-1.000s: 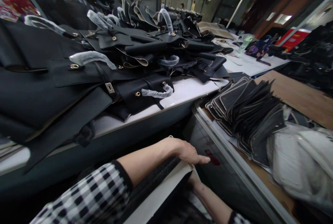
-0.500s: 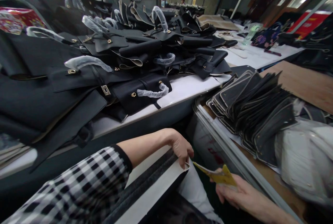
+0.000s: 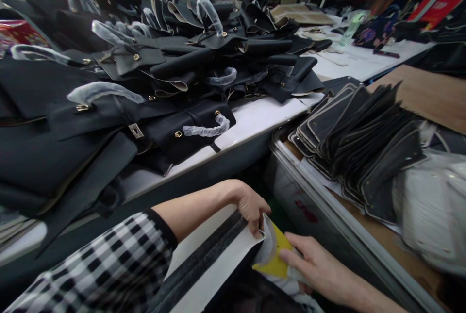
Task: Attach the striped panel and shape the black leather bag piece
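Observation:
Low in the middle, my left hand (image 3: 252, 210) is closed on the end of a long pale panel with a dark band (image 3: 207, 250). This panel has white strips on both sides of the band and a black underside, and it slants across my lap. On the right, my right hand (image 3: 315, 264) grips a thin yellow sheet-like piece (image 3: 275, 255) between thumb and fingers. The yellow piece stands against the panel's end, just below my left fingertips; whether it touches the panel I cannot tell. My right fingers are partly hidden behind it.
Black handbags (image 3: 189, 128) with plastic-wrapped handles are heaped on the white table (image 3: 258, 116). To the right, a metal-edged bench (image 3: 324, 211) carries a stack of black leather panels (image 3: 357, 138) and a plastic-wrapped bundle (image 3: 437, 211). A green bottle (image 3: 352, 29) stands farther back.
My right hand has moved left and up, bringing the yellow piece to the panel's end, its broad face now showing. My left hand keeps its hold. The camera view has shifted slightly.

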Demonstrator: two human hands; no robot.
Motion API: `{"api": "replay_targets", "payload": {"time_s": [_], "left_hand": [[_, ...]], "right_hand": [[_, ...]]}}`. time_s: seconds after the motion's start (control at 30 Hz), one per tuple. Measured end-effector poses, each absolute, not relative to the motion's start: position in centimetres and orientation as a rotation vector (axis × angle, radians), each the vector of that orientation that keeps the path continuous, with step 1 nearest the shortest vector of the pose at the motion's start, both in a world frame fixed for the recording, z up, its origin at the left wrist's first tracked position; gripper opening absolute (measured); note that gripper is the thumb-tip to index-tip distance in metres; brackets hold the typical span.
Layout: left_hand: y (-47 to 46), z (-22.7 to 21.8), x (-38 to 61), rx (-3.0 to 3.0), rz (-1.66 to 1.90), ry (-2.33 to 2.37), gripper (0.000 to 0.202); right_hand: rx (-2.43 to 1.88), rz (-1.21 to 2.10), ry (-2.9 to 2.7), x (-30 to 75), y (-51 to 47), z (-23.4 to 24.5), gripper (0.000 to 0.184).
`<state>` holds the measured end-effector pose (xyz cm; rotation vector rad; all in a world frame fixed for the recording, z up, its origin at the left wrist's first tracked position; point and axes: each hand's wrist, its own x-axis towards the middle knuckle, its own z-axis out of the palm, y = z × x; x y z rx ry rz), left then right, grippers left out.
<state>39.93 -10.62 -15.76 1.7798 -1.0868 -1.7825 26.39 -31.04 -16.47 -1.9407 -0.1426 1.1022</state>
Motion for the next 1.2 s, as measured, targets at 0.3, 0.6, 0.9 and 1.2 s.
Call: {"api": "replay_targets", "payload": {"time_s": [0.3,0.6,0.9,1.2], "left_hand": [[-10.3,-14.5,39.9,1.815,-1.791,-1.093,0.098],[-10.0,-14.5,39.9,1.803,-1.71,-1.171,0.08],[-9.9,-14.4,39.9,1.874,-1.617,-1.268,0.077],[-9.3,-14.1,40.0,1.87,-1.52,-1.329,0.066]], "right_hand": [[-1.774,1.257,-0.073,27.7,-30.3,-16.8,0.037],[-1.784,1.309,-0.07,28.6,-30.5,-17.2,0.038],[-1.691,1.282,-0.023,27.9,-29.6,-17.5,0.042],[-1.658,1.239,0.11,27.2,-27.6,-16.4,0.05]]}}
